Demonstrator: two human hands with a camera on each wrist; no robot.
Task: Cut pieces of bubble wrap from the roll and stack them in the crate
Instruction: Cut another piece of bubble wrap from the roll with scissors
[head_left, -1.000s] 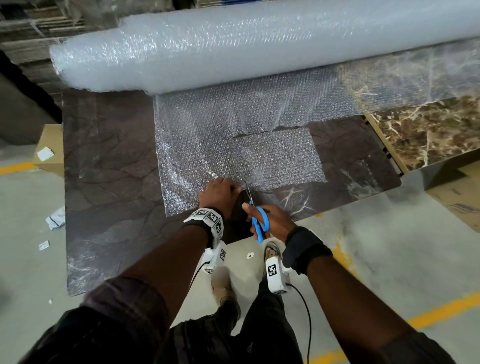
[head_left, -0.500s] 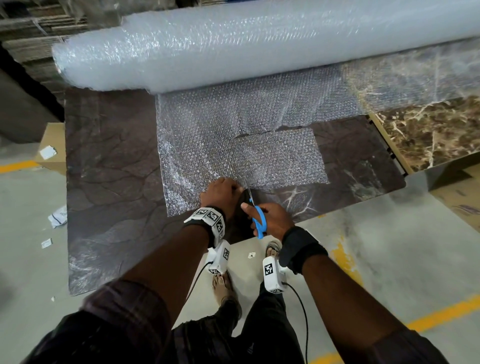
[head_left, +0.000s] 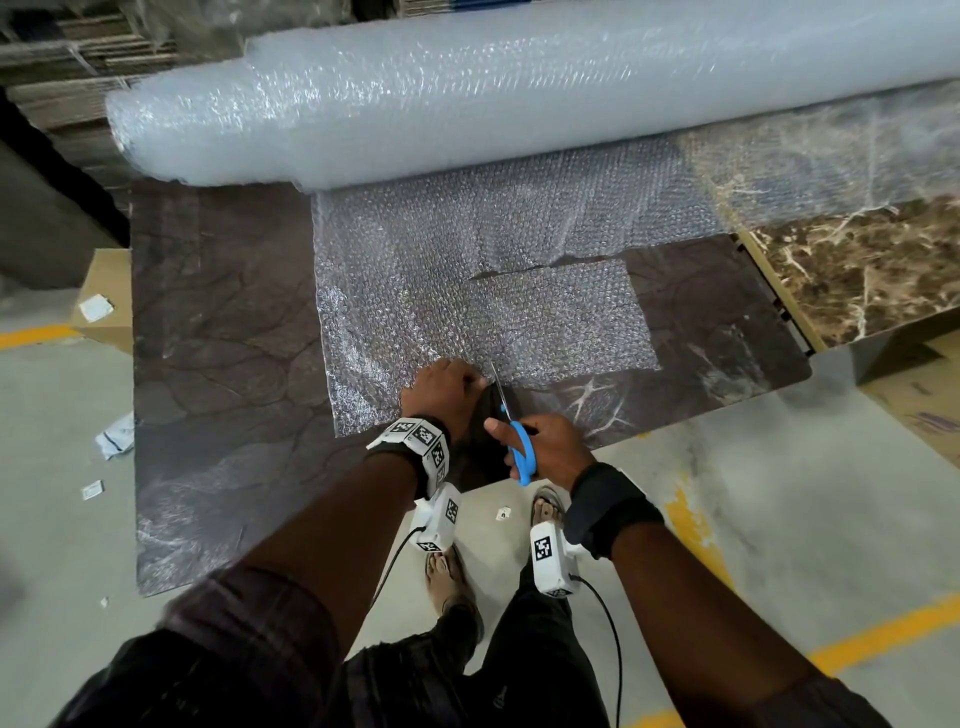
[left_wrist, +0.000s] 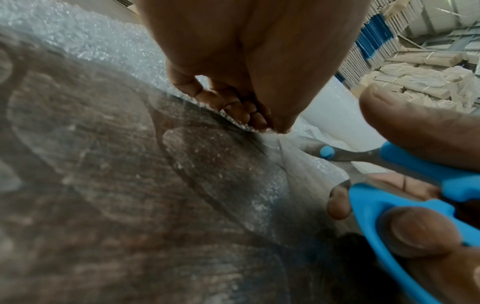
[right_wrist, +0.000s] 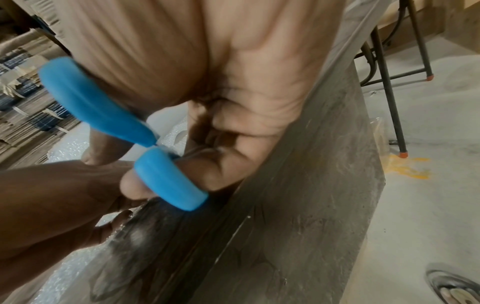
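Observation:
A large bubble wrap roll (head_left: 519, 98) lies across the back of the dark marbled table (head_left: 223, 364). Its unrolled sheet (head_left: 405, 291) reaches toward me, with a crosswise slit above a partly cut rectangle (head_left: 561, 317). My left hand (head_left: 447, 387) pinches the sheet's near edge, fingers (left_wrist: 241, 111) curled onto it. Just to its right, my right hand (head_left: 545, 447) grips blue-handled scissors (head_left: 519, 447), whose blades point into that edge. The handles (right_wrist: 168, 179) sit around my thumb and fingers. No crate is in view.
A lighter marble table (head_left: 857, 270) adjoins on the right. A cardboard box (head_left: 104, 296) stands on the floor at the left, with paper scraps nearby. Metal table legs (right_wrist: 389, 102) show at the right. Stacked cardboard fills the background.
Almost nothing differs. Both hands stay at the sheet's near edge, with the scissors still at the same spot.

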